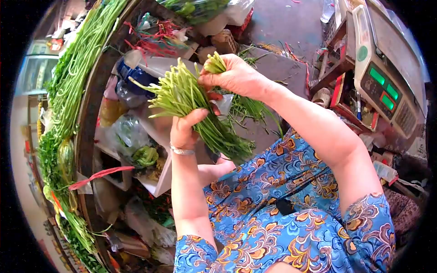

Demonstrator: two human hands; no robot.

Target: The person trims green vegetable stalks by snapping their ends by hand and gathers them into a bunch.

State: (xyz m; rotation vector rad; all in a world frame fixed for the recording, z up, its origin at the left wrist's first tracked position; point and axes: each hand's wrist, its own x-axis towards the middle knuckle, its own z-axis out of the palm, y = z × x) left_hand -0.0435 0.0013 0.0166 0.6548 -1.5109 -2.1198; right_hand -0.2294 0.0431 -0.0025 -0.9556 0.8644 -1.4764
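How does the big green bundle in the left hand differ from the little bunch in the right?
Size: the big bundle has many stalks, while the little bunch shows only a few.
Spread: the big bundle's ends fan out unevenly; the little bunch's sit close together.
Grip: the left hand leaves much of the big bundle showing, whereas the right hand hides much of the little bunch.
Both show pale green stalk ends.

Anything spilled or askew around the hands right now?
Yes: loose greens lie strewn on the grey surface, not gathered like the bundle in the left hand; one pale stem juts sideways from that bundle, out of line.
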